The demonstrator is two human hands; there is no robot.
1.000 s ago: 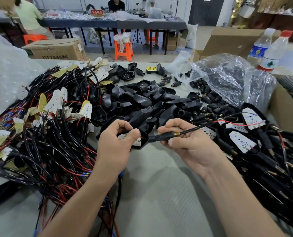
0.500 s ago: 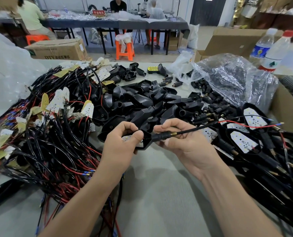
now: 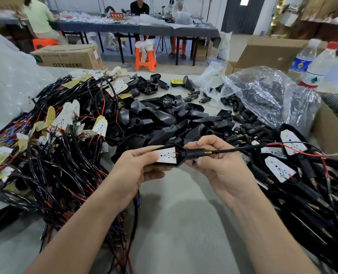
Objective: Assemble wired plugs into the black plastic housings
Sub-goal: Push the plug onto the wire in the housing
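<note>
Black housing (image 3: 179, 162) held mid-air over the table, between both hands, white LED board (image 3: 166, 155) sitting face-up inside it, red lead at the neck end; left hand (image 3: 136, 171) grips the housing's wide end, thumb along the top edge, fingers under; right hand (image 3: 221, 167) pinches the plug sleeve (image 3: 192, 154) right at the housing neck, brass tip showing just past the fingers; cable (image 3: 235, 150) trails off to the right of the grip with red and black ends loose; sleeve looks seated or nearly seated in the neck, can't tell if fully home; judged: this unit is at its last step, likely only a final push or check left; right of the grip, a heap of finished units (image 3: 280, 168) with boards in shells, so a good batch looks done; beyond the grip, a pile of empty housings (image 3: 164, 119) and loose plugs (image 3: 241, 133); left of the grip, a big tangle of wired boards (image 3: 65, 119) not yet housed; overall task maybe mid-way, plenty left
</note>
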